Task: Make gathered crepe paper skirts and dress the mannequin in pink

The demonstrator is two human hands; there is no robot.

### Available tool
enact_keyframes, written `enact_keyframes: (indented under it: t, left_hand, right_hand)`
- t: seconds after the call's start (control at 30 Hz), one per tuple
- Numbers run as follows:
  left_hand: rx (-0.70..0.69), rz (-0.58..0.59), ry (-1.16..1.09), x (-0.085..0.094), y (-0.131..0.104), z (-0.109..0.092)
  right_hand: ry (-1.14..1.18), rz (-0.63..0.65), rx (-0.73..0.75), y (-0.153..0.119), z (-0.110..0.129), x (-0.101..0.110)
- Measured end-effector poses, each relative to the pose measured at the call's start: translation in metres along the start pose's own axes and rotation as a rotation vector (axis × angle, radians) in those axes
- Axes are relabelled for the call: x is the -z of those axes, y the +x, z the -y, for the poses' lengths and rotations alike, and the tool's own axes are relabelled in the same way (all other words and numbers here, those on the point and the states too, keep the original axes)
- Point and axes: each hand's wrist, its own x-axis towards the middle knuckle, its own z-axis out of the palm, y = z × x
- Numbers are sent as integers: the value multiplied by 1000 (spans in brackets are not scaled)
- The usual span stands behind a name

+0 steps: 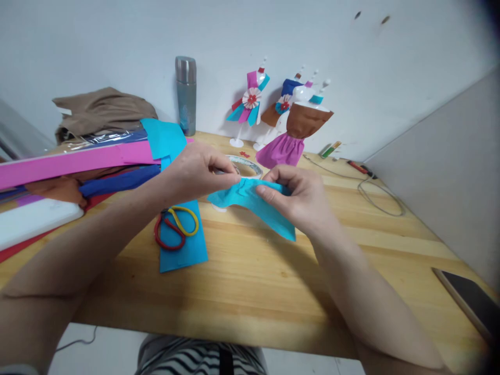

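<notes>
A strip of turquoise crepe paper [269, 211], gathered along its top edge, hangs between my two hands above the table [250, 281]. My left hand [203, 172] pinches its upper left part between thumb and fingers. On the right, my right hand [299, 195] grips the strip with the thumb in front and fingers behind. Just behind the paper lies a roll of tape [250, 165], partly hidden. Scissors with one red and one yellow handle [177, 227] rest on a flat turquoise piece [185, 258] left of the strip.
Small dress stands [252, 99] in coloured paper and a brown and pink dress [307, 122] stand by the wall. A grey flask [186, 99] is behind my left hand. Stacked coloured paper [78, 166] lies left. A cable [367, 192] and a phone [464, 297] are right.
</notes>
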Motion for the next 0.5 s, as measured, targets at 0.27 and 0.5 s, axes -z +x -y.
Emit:
enact_keyframes:
  t: [0.27, 0.5]
  left_hand:
    - [-36, -20, 21, -1, 0, -1]
    - [-75, -34, -7, -1, -1, -3]
  right_hand:
    - [110, 30, -67, -1, 0, -2]
    - [159, 49, -95, -1, 2, -3]
